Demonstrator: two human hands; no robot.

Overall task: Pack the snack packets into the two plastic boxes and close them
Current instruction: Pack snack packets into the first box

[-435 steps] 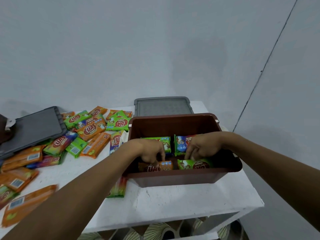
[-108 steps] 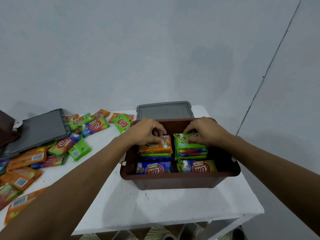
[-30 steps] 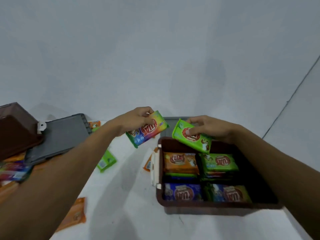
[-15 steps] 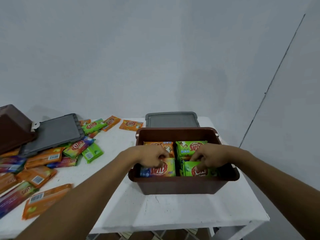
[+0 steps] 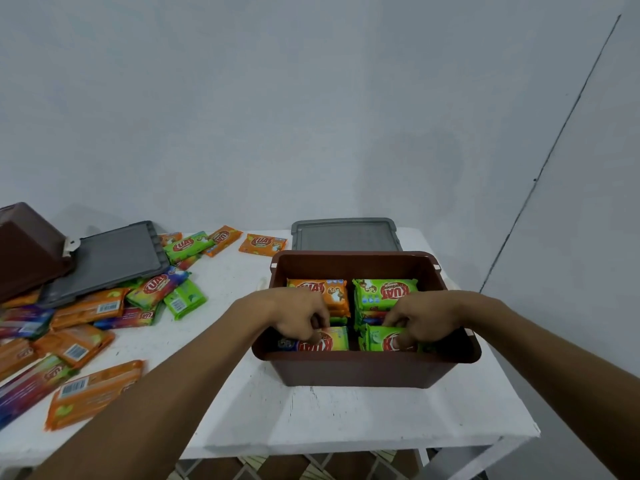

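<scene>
Hardly anything has shifted in the last half second: on our white table point(image 5: 346, 420) the open brown box point(image 5: 363, 370) sits at the near right with its grey lid point(image 5: 346, 233) flat just behind it, while a second brown box point(image 5: 27, 247) tilts at the far left beside a second grey lid point(image 5: 107, 258) and a heap of loose snack packets point(image 5: 86, 306). Inside the open box, our left hand point(image 5: 298, 315) curls its fingers onto a rainbow packet point(image 5: 332, 341) atop the near-left stack. Our right hand point(image 5: 426, 317) pinches a green packet point(image 5: 377, 341) atop the near-right stack.
</scene>
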